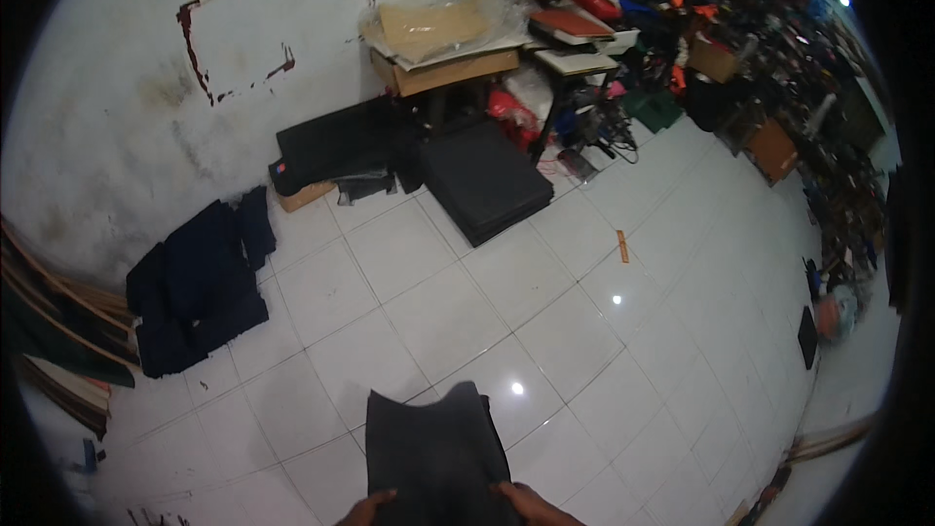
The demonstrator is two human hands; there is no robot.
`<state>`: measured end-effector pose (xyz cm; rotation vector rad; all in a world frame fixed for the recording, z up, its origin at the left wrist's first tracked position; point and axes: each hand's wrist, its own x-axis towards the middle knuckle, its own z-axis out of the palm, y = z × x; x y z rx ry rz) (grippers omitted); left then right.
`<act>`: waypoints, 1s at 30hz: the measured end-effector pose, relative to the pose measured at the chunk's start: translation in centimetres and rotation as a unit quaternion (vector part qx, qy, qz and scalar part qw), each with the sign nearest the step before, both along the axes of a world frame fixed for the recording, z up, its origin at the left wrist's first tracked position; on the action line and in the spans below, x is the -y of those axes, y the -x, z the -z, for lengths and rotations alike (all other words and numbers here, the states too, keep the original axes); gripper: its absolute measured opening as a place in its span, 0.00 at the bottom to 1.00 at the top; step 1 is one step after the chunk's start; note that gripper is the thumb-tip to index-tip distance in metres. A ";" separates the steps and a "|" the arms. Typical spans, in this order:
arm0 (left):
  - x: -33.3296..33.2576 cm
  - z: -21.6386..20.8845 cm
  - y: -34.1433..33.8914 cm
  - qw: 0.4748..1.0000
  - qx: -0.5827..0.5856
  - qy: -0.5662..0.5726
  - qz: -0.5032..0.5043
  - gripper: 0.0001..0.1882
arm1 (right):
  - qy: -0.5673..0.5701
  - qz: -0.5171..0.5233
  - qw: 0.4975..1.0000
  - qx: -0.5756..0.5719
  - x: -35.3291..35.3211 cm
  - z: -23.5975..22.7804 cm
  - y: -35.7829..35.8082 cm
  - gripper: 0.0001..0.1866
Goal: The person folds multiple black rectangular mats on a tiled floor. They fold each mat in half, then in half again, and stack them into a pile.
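Observation:
Between my hands, at the lower middle of the view, is a dark grey sheet of flexible material (429, 448); its far edge is wavy and sags in the middle. My left hand (368, 508) grips its left side, the thumb lying on top. On the opposite side my right hand (531, 505) pinches the edge, also with the thumb above. The fingers beneath are hidden. A darker layer shows along the sheet's right edge, so it may be more than one piece. Farther off, a stack of black sheets (487, 180) lies on the floor.
Dark navy pieces (200, 282) lie by the left wall. A black roll (341, 146) rests beside the stack. Behind it a table (448, 73) carries brown sheets and plastic. Mixed clutter (760, 49) fills the far right. An orange strip (623, 245) lies on the white tiles (429, 317).

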<state>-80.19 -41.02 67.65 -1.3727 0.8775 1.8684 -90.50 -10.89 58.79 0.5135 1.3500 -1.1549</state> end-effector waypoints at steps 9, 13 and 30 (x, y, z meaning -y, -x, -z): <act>11.5 10.6 26.7 0.989 -0.038 -0.017 -0.142 0.35 | -0.075 -0.038 0.996 -0.014 15.6 1.4 35.9 0.37; 18.7 14.6 40.2 0.985 -0.075 -0.003 -0.154 0.32 | 0.016 -0.042 0.998 -0.047 23.1 4.7 49.3 0.33; 33.4 65.3 69.0 0.960 -0.182 0.162 -0.135 0.50 | -0.222 -0.229 0.883 -0.344 40.4 51.3 82.4 0.59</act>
